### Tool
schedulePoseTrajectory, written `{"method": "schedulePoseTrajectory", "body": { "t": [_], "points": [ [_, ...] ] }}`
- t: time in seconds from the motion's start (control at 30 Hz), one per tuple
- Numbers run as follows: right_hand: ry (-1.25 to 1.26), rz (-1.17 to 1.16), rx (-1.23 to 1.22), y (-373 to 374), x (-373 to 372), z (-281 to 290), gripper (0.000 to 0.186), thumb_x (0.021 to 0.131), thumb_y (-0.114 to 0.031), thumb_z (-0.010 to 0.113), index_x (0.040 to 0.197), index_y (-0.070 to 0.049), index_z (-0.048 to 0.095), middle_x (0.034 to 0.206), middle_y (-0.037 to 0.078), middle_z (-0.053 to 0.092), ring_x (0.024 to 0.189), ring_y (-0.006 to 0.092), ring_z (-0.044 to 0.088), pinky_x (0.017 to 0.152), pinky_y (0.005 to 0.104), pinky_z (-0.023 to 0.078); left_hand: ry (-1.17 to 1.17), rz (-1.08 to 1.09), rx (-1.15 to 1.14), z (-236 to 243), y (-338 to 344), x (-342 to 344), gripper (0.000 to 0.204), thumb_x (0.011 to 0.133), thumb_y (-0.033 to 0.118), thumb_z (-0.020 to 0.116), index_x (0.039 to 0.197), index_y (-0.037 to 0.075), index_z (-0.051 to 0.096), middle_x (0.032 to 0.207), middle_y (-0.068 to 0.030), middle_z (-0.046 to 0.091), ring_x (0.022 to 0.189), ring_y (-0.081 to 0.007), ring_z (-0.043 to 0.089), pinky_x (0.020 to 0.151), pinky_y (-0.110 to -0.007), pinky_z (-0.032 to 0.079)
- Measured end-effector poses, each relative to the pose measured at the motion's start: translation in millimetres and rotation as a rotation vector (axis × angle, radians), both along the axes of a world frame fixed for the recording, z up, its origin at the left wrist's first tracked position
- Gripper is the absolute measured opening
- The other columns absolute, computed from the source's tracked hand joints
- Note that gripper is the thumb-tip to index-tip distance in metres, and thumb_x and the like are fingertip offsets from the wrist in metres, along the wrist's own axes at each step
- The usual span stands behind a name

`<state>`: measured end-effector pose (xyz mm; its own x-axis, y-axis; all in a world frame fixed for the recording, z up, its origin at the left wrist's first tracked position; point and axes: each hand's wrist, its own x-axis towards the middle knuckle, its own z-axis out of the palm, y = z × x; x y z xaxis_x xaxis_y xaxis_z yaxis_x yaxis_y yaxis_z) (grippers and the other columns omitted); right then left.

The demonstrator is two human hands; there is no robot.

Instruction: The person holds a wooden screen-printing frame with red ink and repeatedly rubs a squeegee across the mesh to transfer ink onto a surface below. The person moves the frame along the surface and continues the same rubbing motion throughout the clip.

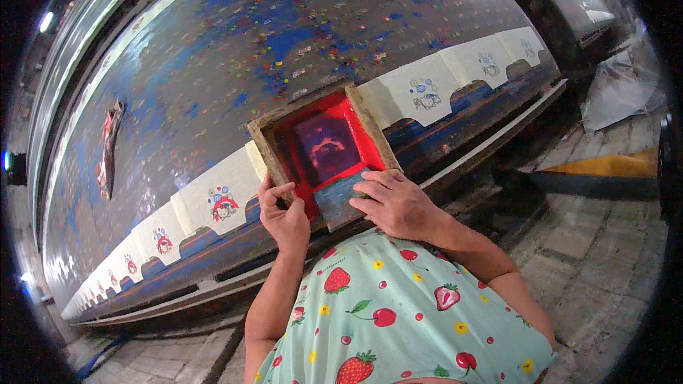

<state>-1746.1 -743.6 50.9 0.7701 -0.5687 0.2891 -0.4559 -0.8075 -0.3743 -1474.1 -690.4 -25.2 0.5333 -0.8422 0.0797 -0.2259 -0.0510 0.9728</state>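
A wooden-sided screen printing frame lies over the row of white fabric pieces at the table's near edge. Red ink coats its inner walls, and a dark purple mesh window shows a pale design. My left hand pinches the frame's near left side between thumb and fingers. At the near right corner, the curled fingers of my right hand hold the frame. Between the hands is a grey-blue flat piece at the frame's near end; its kind is unclear. Fabric beneath the frame is hidden.
Fabric pieces to the left carry red-and-blue cartoon prints; those to the right lack the red. The long table is speckled with ink. A crumpled reddish rag lies on it. Clear plastic sheeting is at the right.
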Motion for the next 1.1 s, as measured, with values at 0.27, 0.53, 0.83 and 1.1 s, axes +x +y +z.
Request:
{"method": "schedulePoseTrajectory", "body": {
  "t": [0.27, 0.53, 0.83, 1.1],
  "points": [
    [0.112, 0.072, -0.090, -22, 25, 15, 0.023, 0.097, -0.021, 0.067, 0.114, -0.010, 0.077, 0.116, 0.008, 0.072, 0.112, 0.0310, 0.070, 0.101, 0.0465, 0.058, -0.035, 0.009, -0.015, -1, -2, -2, 0.030, 0.078, -0.008, 0.070, 0.102, 0.007, 0.079, 0.163, -0.0267, 0.062, 0.156, -0.0396, 0.056, 0.129, -0.046, 0.040],
    [0.174, 0.209, 0.132, -91, 30, 38, 0.030, 0.088, -0.002, 0.071, 0.116, -0.002, 0.080, 0.109, 0.017, 0.077, 0.111, 0.0394, 0.073, 0.103, 0.0506, 0.059, -0.088, 0.016, 0.001, -1, -4, -5, 0.026, 0.077, -0.006, 0.070, 0.099, 0.007, 0.079, 0.163, -0.0276, 0.062, 0.151, -0.0414, 0.058, 0.128, -0.048, 0.041],
    [0.048, 0.040, 0.066, -166, 74, 15, 0.032, 0.092, -0.003, 0.068, 0.120, -0.005, 0.084, 0.112, 0.018, 0.078, 0.114, 0.0412, 0.073, 0.106, 0.0519, 0.058, -0.019, 0.028, -0.022, -6, -4, -7, 0.029, 0.075, -0.009, 0.070, 0.098, 0.006, 0.078, 0.161, -0.0266, 0.062, 0.150, -0.0422, 0.057, 0.125, -0.050, 0.043],
    [0.087, 0.013, -0.017, -142, 69, -5, 0.035, 0.092, -0.005, 0.067, 0.123, -0.009, 0.082, 0.119, 0.015, 0.076, 0.118, 0.0399, 0.069, 0.111, 0.0518, 0.055, -0.087, 0.017, 0.006, 2, -4, -9, 0.029, 0.076, -0.010, 0.069, 0.099, 0.006, 0.077, 0.162, -0.0264, 0.062, 0.150, -0.0428, 0.058, 0.125, -0.050, 0.043]
  ]
}}
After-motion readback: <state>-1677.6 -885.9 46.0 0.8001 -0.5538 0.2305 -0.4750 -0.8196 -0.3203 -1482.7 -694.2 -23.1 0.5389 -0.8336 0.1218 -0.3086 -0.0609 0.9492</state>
